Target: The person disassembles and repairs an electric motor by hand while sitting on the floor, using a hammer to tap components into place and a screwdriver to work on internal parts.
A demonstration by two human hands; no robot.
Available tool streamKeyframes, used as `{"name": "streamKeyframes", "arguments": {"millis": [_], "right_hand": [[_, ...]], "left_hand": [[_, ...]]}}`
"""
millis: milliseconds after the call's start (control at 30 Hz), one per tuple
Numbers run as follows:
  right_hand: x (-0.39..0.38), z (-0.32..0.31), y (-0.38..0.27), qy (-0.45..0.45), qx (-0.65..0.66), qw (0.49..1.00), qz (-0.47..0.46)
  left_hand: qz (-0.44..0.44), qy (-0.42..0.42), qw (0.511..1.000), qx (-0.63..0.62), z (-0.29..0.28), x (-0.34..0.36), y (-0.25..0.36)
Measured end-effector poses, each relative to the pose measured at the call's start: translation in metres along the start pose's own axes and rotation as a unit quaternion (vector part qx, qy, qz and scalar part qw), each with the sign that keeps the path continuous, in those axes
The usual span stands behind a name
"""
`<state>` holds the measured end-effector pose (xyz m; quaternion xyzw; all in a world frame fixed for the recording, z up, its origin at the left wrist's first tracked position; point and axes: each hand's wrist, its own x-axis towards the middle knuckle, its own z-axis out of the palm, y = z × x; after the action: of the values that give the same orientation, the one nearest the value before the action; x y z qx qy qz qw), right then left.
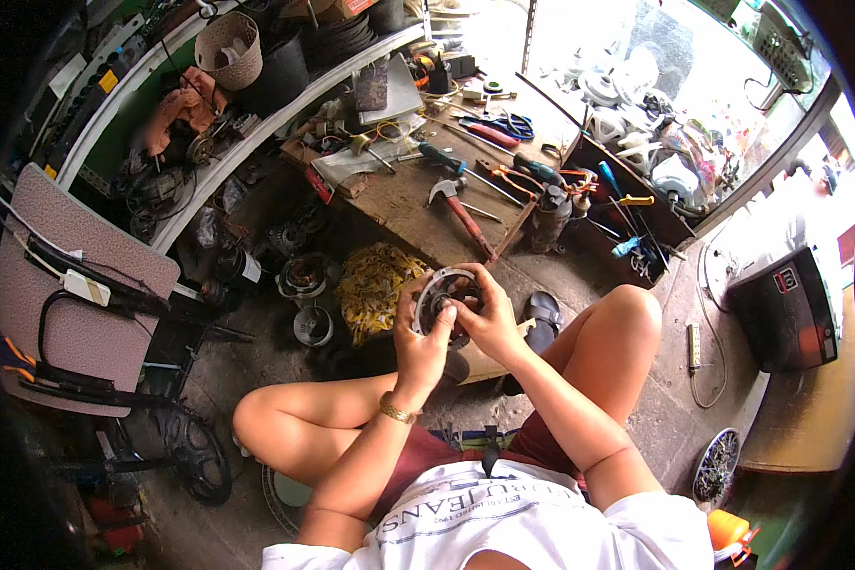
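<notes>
round metal part (444, 290): centre of frame, off the counter (399, 204)
left grip (421, 328): curled round left rim, thumb near middle
right grip (490, 319): closed on right rim, thumb inward
thumb work: i'd brace rim evenly, press square

Hammer (465, 220) on table (399, 207), beyond held part (456, 286)

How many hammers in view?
1: the red-handled hammer on the wooden table, beyond the left hand and right hand, which hold a round metal part. Others may be hidden.
</notes>
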<state>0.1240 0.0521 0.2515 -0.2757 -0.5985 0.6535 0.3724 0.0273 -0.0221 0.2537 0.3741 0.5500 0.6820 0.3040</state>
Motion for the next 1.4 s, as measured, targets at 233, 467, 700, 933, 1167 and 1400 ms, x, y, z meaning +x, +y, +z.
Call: {"name": "streamKeyframes", "arguments": {"millis": [233, 467, 700, 933, 1167, 1400], "right_hand": [[-0.002, -0.007, -0.012, 0.036, 0.056, 0.997, -0.045], [0.003, -0.048, -0.007, 0.005, 0.052, 0.996, 0.079], [0.065, -0.126, -0.003, 0.131, 0.094, 0.975, 0.154], [0.11, -0.145, 0.004, 0.204, 0.015, 0.962, 0.181], [0.174, -0.137, 0.037, 0.316, 0.085, 0.932, 0.158], [0.26, -0.235, 0.082, 0.396, -0.013, 0.916, 0.065]], "left_hand": [[0.032, -0.006, 0.999, 0.008, 0.023, -0.006, 0.034], [0.046, -0.14, 0.988, 0.038, 0.026, -0.002, 0.0], [-0.108, -0.116, 0.971, 0.177, -0.06, 0.101, 0.069], [-0.188, 0.139, 0.972, -0.027, -0.208, 0.147, 0.077], [-0.231, 0.238, 0.939, -0.094, -0.27, 0.13, 0.043], [-0.297, 0.218, 0.909, -0.196, -0.235, 0.156, -0.033]]}}
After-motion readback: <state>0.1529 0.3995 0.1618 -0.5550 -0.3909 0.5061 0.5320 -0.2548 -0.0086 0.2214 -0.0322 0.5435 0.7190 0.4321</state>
